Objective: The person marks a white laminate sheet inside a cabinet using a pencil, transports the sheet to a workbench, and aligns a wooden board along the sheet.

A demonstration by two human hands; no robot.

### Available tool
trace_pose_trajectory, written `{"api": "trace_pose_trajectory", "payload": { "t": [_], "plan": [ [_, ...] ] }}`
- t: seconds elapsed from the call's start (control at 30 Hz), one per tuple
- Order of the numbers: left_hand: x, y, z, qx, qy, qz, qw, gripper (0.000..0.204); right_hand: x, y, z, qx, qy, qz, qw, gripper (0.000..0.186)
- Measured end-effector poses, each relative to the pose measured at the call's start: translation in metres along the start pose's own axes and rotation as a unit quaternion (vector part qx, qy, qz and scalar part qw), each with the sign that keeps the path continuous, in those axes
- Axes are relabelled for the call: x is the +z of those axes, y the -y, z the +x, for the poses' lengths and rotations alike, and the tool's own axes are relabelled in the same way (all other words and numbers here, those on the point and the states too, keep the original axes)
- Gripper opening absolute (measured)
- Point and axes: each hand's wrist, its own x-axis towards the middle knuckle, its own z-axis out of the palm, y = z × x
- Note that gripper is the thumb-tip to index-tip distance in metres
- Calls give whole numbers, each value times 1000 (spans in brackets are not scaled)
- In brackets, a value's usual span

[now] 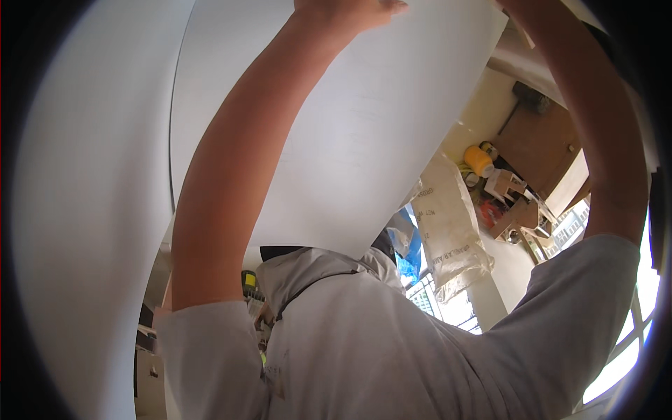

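A large smooth white panel [364, 140] fills the upper middle of the head view, with faint grey marks across it. My left arm reaches up in front of the panel, and my left hand [350, 12] lies against or just before it near the top. The upper edge of the picture cuts off most of its fingers; one fingertip or thumb sticks out to the right. On the right, my other forearm [595, 91] rises past the panel's edge, and the right hand is beyond the frame.
A tall white surface [91, 210] stands at the left. To the right are a pale printed sack [448, 224], an orange container [479, 161], a brown board [535, 150] and small wooden boxes [525, 217]. Barred windows [455, 311] show lower down. A dark green bottle [249, 281] is beside my left sleeve.
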Motion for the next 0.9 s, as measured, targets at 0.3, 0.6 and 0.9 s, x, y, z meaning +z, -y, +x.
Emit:
{"api": "trace_pose_trajectory", "payload": {
  "t": [0.3,0.6,0.9],
  "plan": [
    [-11,-24,-2,110,73,-38,991,63,-16,-8,9,-28,59,77,995,17],
    [-12,-29,-24,93,32,-64,993,62,-33,-2,22,-26,80,40,996,17],
    [-1,-30,-20,75,57,-74,993,65,-24,3,10,-55,66,37,996,17]
  ]
}}
